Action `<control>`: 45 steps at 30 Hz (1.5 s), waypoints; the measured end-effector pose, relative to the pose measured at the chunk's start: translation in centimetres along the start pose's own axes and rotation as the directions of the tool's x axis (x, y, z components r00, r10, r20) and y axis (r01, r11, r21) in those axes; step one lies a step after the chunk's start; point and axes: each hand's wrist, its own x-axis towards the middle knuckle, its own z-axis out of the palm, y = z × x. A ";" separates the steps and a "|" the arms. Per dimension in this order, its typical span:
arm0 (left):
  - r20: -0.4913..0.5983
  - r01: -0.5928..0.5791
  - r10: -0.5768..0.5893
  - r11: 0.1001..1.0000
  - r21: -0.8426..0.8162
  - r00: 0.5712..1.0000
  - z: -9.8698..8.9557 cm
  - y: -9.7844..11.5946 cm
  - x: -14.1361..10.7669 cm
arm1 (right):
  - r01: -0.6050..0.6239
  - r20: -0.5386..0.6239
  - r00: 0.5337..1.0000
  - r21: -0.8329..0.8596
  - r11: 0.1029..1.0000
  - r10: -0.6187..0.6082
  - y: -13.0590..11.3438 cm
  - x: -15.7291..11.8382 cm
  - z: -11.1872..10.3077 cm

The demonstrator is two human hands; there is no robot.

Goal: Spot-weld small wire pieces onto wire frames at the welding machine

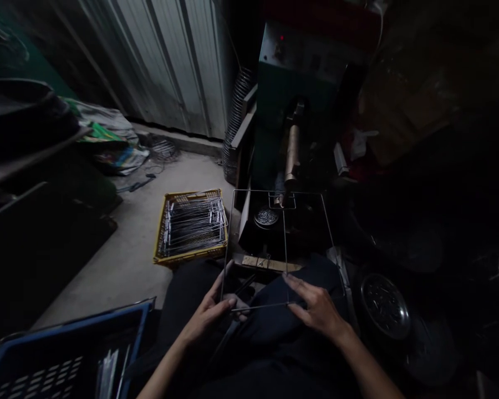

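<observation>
Blue plastic crate (66,354) is the first of two crates we see, low on our left and cut off by the corner of our view, with a few pale strips standing in it. Beyond it, across a band of open concrete floor (125,249), the second, a yellow crate (190,227), holds a stack of many wire racks, too many to count, its right rim near the machine's base. Our left hand (210,313) curls around the lower left corner of one wire rack (228,244), thumb and fingers closed on the wire. That rack is held up over our dark trousers (199,293), its far edge crossing in front of the machine. Our right hand (316,305) lies with fingers spread and lightly bent at the rack's lower right; we cannot tell whether it grips the wire. Past the rack stands one green welding machine (291,72) with one copper-coloured arm (291,155) pointing down, its tip just behind the rack's small inner rectangle. Further right, one round metal disc (385,306) lies in shadow.
</observation>
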 end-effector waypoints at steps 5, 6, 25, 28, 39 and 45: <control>0.000 -0.008 0.008 1.000 0.010 1.000 -0.1 0.2 0.2 | 0.013 0.002 1.000 0.007 1.000 -0.013 -0.2 0.3 -0.3; -0.001 0.002 -0.002 1.000 0.004 1.000 -0.1 0.3 0.2 | 0.013 0.003 1.000 0.007 1.000 -0.013 -0.2 0.3 -0.3; 0.006 0.022 -0.022 1.000 0.013 1.000 -0.3 0.8 0.5 | -0.011 0.023 1.000 0.011 1.000 0.010 -0.2 0.7 -0.7; 0.002 0.040 -0.040 0.999 -0.009 0.999 -0.1 0.7 0.2 | -0.023 0.032 0.999 0.020 1.000 0.022 -0.3 0.4 -0.7; 0.080 -0.064 0.063 0.998 0.000 0.995 -2.1 7.1 10.5 | -0.071 -0.155 0.987 -0.141 0.987 0.049 3.9 10.1 -3.4; 0.162 -0.168 0.168 0.986 -0.013 0.972 -3.8 10.9 17.9 | -0.122 -0.245 0.968 -0.231 0.965 0.063 6.9 16.3 -7.1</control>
